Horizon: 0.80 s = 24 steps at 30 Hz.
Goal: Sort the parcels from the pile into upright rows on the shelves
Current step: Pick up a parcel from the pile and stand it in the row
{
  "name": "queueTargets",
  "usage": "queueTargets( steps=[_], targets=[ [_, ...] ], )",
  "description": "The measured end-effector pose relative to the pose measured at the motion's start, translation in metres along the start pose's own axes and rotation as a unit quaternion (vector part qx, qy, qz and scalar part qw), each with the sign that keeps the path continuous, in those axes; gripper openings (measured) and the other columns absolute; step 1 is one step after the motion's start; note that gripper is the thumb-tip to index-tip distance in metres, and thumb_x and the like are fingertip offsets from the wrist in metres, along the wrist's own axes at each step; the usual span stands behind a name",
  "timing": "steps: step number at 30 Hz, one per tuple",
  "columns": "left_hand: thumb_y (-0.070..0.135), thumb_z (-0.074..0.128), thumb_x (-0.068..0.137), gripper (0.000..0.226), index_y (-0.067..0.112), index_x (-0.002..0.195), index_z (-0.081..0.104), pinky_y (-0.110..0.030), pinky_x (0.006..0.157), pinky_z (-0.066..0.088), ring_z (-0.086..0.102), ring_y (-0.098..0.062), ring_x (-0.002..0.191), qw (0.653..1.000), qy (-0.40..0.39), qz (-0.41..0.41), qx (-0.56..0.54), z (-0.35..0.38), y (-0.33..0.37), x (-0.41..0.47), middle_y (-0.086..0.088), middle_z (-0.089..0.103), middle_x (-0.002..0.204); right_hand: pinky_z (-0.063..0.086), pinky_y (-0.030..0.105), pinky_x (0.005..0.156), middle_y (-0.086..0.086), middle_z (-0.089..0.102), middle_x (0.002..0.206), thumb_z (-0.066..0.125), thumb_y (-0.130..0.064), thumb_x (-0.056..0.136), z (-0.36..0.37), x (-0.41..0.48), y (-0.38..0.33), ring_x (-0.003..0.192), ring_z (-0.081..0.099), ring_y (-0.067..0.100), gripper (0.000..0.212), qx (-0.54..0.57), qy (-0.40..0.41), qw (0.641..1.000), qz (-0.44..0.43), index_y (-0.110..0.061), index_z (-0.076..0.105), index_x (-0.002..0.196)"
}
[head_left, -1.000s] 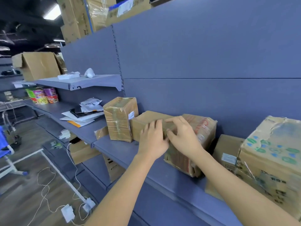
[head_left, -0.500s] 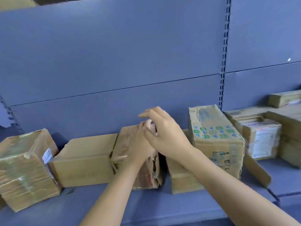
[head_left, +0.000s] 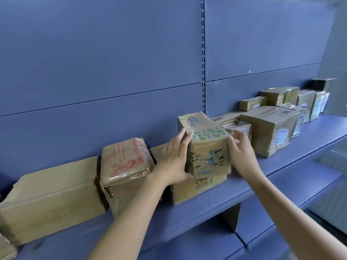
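A taped cardboard parcel with green and blue dots (head_left: 206,147) sits on top of a lower brown box (head_left: 197,188) on the blue shelf (head_left: 281,167). My left hand (head_left: 172,162) clasps its left side, fingers up the side and thumb round the lower front edge. My right hand (head_left: 242,154) holds its right side, thumb on the front corner and fingers behind it. To the left stand a parcel with red print (head_left: 124,158) and a long plain box (head_left: 52,196), side by side against the back panel.
Further right on the same shelf lies a pile of several taped parcels (head_left: 270,126), reaching to the far corner. A small box corner (head_left: 7,248) shows at the bottom left. The front strip of the shelf is bare. A lower shelf (head_left: 262,231) juts out below.
The view swung right along the shelf. Both hands left the red-printed parcel, which now stands beside the long box, and moved right onto the dotted parcel.
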<state>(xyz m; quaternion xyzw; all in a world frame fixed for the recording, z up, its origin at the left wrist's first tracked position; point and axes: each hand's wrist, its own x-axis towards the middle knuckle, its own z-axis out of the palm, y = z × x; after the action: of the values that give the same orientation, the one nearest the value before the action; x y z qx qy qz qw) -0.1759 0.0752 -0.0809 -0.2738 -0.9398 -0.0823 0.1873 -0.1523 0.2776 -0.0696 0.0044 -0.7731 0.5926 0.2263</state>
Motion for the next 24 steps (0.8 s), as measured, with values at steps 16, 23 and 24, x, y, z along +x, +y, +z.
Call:
queueTargets(
  steps=[16, 23, 24],
  targets=[
    [0.06, 0.073, 0.066, 0.107, 0.033, 0.144, 0.004, -0.061, 0.112, 0.018, 0.009, -0.042, 0.142, 0.974, 0.178, 0.122, 0.071, 0.024, -0.003, -0.002, -0.03, 0.006, 0.147, 0.052, 0.015, 0.07, -0.016, 0.066, 0.108, 0.046, -0.024, 0.101, 0.0, -0.019, 0.015, 0.089, 0.064, -0.007, 0.023, 0.09, -0.035, 0.995, 0.009, -0.035, 0.059, 0.117],
    [0.06, 0.075, 0.055, 0.108, 0.033, 0.135, 0.009, -0.044, 0.106, 0.033, 0.021, -0.036, 0.138, 0.966, 0.229, 0.095, -0.08, -0.036, -0.008, -0.007, -0.021, 0.008, 0.148, 0.05, 0.02, 0.085, -0.006, 0.068, 0.119, 0.047, -0.019, 0.1, -0.017, -0.008, -0.011, 0.111, 0.064, 0.01, 0.028, 0.189, -0.089, 0.972, -0.109, -0.021, 0.055, 0.127],
    [0.056, 0.076, 0.053, 0.105, 0.033, 0.133, 0.012, -0.038, 0.109, 0.03, 0.022, -0.034, 0.14, 0.961, 0.238, 0.074, -0.118, -0.048, -0.005, -0.006, -0.022, 0.012, 0.147, 0.05, 0.019, 0.085, -0.008, 0.068, 0.118, 0.045, -0.017, 0.101, -0.018, -0.006, -0.016, 0.11, 0.064, 0.009, 0.027, 0.205, -0.091, 0.967, -0.124, -0.023, 0.054, 0.126]
  ],
)
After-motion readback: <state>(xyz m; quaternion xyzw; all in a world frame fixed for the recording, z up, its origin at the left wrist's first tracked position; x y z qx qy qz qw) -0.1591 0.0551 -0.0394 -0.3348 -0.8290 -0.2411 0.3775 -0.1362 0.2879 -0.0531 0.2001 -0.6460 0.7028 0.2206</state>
